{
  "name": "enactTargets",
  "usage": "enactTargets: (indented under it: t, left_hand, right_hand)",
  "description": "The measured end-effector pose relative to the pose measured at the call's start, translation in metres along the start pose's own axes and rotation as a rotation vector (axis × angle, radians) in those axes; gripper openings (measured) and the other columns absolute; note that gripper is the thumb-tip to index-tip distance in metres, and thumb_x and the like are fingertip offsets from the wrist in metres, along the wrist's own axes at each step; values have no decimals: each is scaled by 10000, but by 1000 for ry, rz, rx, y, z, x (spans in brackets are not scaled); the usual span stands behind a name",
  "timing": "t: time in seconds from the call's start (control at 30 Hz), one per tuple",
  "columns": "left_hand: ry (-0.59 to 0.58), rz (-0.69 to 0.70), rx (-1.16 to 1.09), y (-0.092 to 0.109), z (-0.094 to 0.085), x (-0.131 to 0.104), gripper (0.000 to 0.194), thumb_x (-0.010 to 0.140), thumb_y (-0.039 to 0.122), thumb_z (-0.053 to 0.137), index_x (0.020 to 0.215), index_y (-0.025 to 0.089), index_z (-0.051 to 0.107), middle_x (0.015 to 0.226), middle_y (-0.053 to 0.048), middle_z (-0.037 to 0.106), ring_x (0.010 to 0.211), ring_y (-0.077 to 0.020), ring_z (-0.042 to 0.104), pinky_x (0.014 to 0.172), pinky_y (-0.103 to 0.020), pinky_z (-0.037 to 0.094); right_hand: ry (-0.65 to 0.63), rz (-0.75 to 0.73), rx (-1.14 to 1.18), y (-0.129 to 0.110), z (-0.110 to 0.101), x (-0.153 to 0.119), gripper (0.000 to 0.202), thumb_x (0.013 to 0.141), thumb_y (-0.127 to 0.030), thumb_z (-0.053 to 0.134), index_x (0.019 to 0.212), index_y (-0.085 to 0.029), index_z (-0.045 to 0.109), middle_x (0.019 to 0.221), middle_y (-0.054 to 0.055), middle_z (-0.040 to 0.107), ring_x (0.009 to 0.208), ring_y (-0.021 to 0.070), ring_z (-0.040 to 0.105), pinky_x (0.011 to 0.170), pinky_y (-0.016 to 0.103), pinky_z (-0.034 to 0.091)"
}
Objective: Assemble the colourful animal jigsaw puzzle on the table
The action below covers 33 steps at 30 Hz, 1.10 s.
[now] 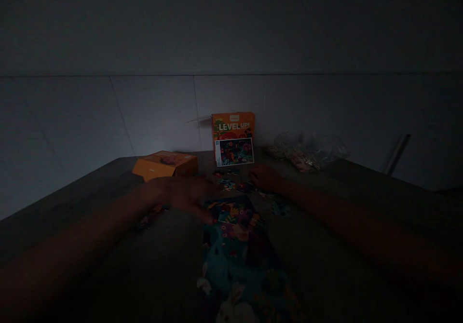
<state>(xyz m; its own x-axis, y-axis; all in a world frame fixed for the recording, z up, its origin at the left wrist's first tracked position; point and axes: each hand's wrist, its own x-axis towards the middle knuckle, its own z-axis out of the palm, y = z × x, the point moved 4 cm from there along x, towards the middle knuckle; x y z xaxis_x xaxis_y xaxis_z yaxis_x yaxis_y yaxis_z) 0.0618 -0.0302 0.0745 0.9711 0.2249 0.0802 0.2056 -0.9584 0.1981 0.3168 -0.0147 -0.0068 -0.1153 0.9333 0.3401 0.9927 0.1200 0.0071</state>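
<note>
A partly assembled jigsaw puzzle (235, 260) lies in front of me, with a teal shape and white rabbits on it. Over its far left corner is my left hand (186, 193), slightly blurred, thumb and fingers apart with nothing seen between them. My right hand (266, 178) rests beyond the puzzle, by loose puzzle pieces (228, 184). Its fingers look curled down; the dim light hides whatever they hold. Another loose piece (281, 209) lies right of the puzzle, and several more pieces (154, 215) are beneath my left forearm.
An orange "LEVEL UP!" box (233, 125) stands against the wall, a picture card (235, 152) leaning on its front. Left of it lies an open orange box (166, 164). Clear plastic bags (307, 153) with contents sit at the back right of the grey table (144, 265).
</note>
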Motion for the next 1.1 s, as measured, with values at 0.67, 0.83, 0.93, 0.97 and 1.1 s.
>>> enactTargets:
  t: [0.67,0.83,0.93,0.97,1.1]
  left_hand:
    - [71,-15,73,72,63,-36,724,984,508,410,1572,191,132,1610,-162,128,1481,-377,113,1151,-632,259]
    - [-18,-21,19,74,66,-84,681,947,380,525,1547,368,203,1600,-24,262,1451,-269,302,1175,-429,348]
    - [67,-128,-47,68,67,-88,498,938,270,482,1426,360,443,1447,-29,496,1271,-213,522,1065,-342,474]
    - [92,-156,-52,66,68,-87,429,931,258,473,1351,332,522,1356,-50,561,1185,-216,571,1008,-344,509]
    - [153,-221,-22,57,72,-81,239,929,240,428,1022,235,649,1021,-89,630,924,-230,607,811,-375,544]
  right_hand:
    - [50,-15,71,-39,-43,-32,238,923,-205,474,956,-142,701,976,140,714,885,249,648,808,340,466]
    - [56,-81,187,-90,-56,-99,310,924,-426,518,1110,-224,661,1131,109,667,1013,246,612,865,344,477]
    - [33,-152,352,-105,-54,-121,274,934,-456,509,1064,-268,661,1045,87,660,970,230,596,843,350,477]
    - [20,-149,378,-104,-52,-121,251,918,-459,539,1011,-264,667,1015,85,656,934,228,597,809,348,481]
    - [29,-167,432,-95,-47,-111,129,860,-357,626,900,-243,671,972,80,649,901,228,592,778,341,480]
